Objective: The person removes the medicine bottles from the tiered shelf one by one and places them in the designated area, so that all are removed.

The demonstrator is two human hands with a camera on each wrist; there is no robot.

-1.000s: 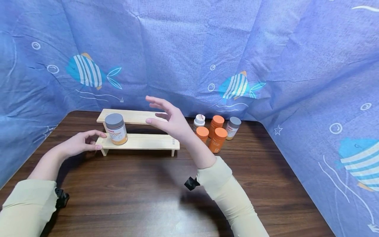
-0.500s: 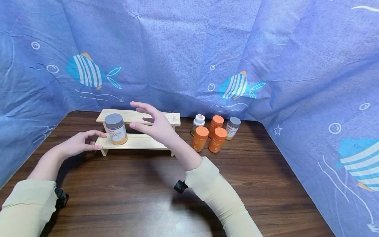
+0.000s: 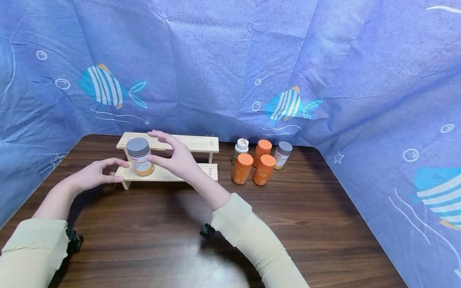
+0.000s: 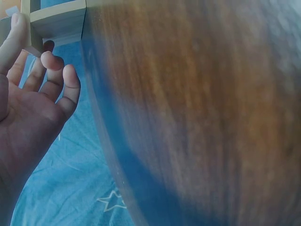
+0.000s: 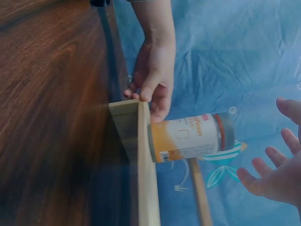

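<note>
At the left of the table stands a two-tier pale wooden rack. On the left end of its lower tier sits an upright supplement jar with a grey lid and a white-and-orange label. My left hand pinches that end of the tier, thumb at the front and fingers behind; the left wrist view has this hand at the wood's corner. My right hand is just right of the jar, thumb and fingers spread. In the right wrist view a gap shows between the right hand and the jar.
Right of the rack stand a small white-capped bottle, several orange bottles and a second grey-lidded jar. A blue fish-print cloth hangs behind the dark wooden table.
My right hand has moved left and down from above the rack's right part to beside the jar, uncovering the orange and white-capped bottles. My left hand and the jar have stayed in place.
</note>
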